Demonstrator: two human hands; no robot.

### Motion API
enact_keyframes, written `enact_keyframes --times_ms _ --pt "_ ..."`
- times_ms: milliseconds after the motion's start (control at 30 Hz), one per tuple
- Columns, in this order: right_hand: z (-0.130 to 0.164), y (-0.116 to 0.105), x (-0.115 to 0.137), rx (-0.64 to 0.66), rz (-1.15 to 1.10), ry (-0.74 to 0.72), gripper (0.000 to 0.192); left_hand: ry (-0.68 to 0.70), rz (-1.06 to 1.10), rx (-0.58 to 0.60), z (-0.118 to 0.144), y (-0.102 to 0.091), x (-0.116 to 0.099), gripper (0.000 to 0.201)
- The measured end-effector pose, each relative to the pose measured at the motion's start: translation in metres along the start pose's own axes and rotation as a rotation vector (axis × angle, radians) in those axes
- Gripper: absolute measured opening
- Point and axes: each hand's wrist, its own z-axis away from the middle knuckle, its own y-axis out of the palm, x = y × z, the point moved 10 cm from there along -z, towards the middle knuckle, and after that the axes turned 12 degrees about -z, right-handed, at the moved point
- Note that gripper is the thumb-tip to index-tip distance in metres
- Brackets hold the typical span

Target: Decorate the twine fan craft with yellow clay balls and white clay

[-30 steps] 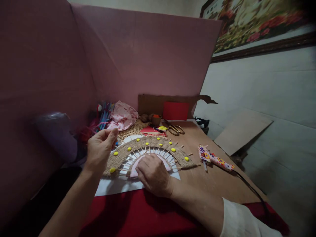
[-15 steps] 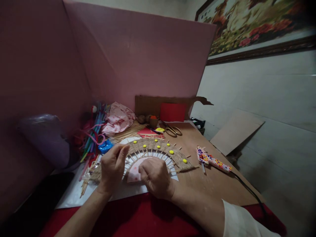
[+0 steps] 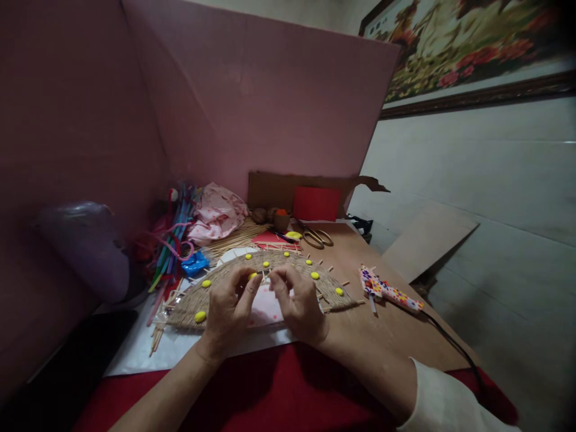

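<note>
Here, two hands (image 3: 227,309) (image 3: 302,306) over one fan (image 3: 276,260) — one glue gun (image 3: 392,293) nearby.

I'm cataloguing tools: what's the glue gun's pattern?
Glue gun: multicoloured flowers on a pale ground, clearest in head view.

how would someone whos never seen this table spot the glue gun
Find the brown board on the right side of the work surface. On it, past the right tip of the twine fan, lies the glue gun, its black cord running toward the near right corner. Its pale casing printed with bright flowers sets it apart from the gold-handled scissors farther back.
</note>
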Motion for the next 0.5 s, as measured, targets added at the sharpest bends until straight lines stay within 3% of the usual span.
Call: enact_keyframes --times_ms 67,133,200,233,333,500 --pt "-0.022 -0.009 -0.016 0.032 0.149 0.150 0.022 0.000 -0.006 -0.037 -0.001 -0.003 0.002 0.014" --pt "-0.044 -0.013 -0.039 0.171 0.361 0.296 0.023 0.028 -0.012 -0.042 -0.001 -0.002 -0.001 0.019" --pt "-0.063 -0.025 -0.066 0.276 0.685 0.387 0.024 0.072 -0.012 -0.032 -0.001 -0.001 -0.005 0.022" --pt "-0.072 -0.031 -0.078 0.285 0.746 0.416 0.026 0.090 -0.010 -0.029 -0.001 -0.001 -0.007 0.022" --pt "-0.089 -0.034 -0.114 0.359 0.808 0.455 0.024 0.101 -0.023 -0.027 -0.001 0.000 -0.008 0.019" --pt "-0.088 -0.024 -0.154 0.479 0.859 0.501 0.023 0.098 -0.061 0.021 0.000 0.006 -0.006 0.019"
